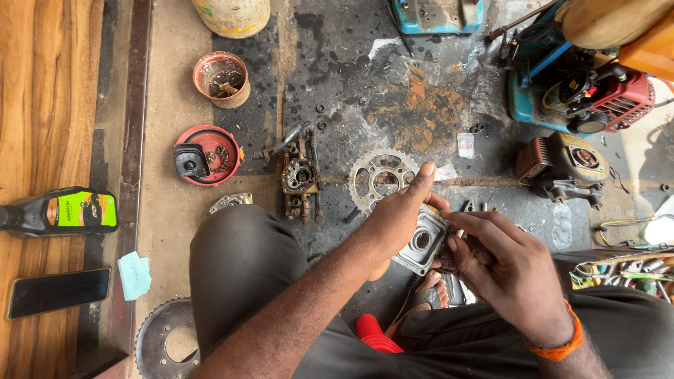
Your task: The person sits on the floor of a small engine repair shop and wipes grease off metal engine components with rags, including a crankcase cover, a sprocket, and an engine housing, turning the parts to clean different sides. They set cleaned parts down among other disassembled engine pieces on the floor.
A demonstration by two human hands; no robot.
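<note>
The left hand (397,214) grips the upper edge of a small square metal engine part (421,242) with a round hole in its middle, index finger stretched out above it. The right hand (502,263) closes on the part's other side, fingers curled against it, an orange band at the wrist. The part sits between both hands, above the person's knees. Just beyond on the oily floor lies a toothed sprocket (382,179), with a dismantled carburettor (300,179) beside it. Further left are a red lid (210,154) holding small parts, an oil bottle (63,210) and a phone (57,291).
</note>
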